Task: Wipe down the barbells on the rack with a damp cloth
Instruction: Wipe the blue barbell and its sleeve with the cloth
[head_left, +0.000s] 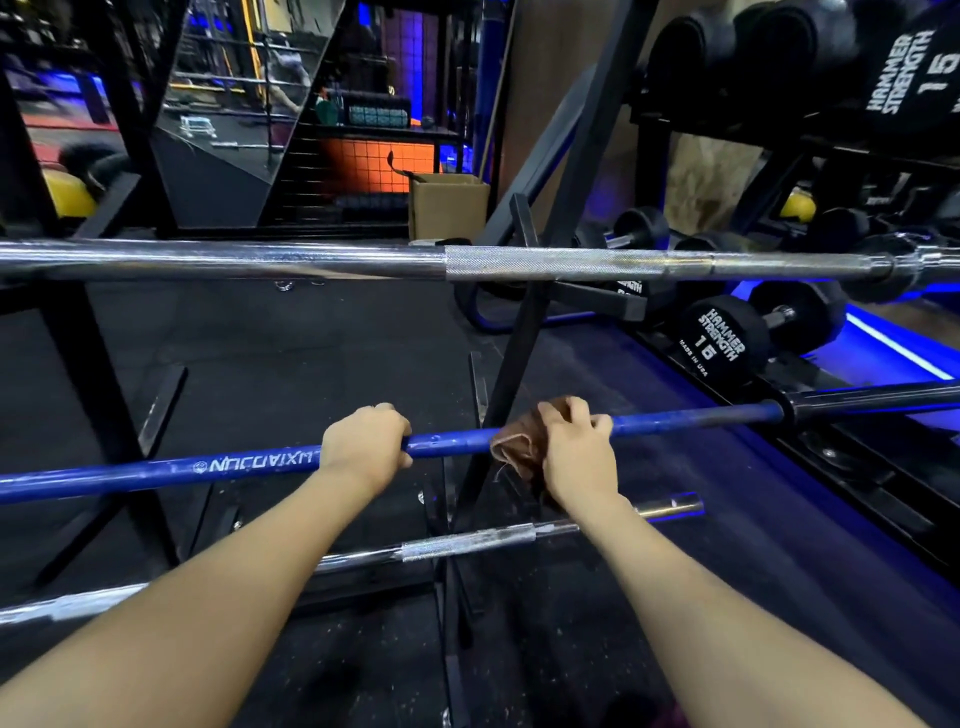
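Observation:
A blue barbell (156, 473) lies across the black rack (511, 364) at mid height. My left hand (366, 444) grips its shaft from above. Just to the right, my right hand (574, 454) holds a brown cloth (514, 447) wrapped round the same shaft. A chrome barbell (311, 260) rests on the rack above, farther from me. A second chrome barbell (467, 540) sits lower, beneath my forearms.
Black dumbbells (717, 338) line a rack at the right, with larger ones (904, 73) on its top tier. A cardboard box (449, 205) stands on the floor behind the rack. Dark rubber flooring (291, 353) lies below. Mirrors and mesh panels fill the back.

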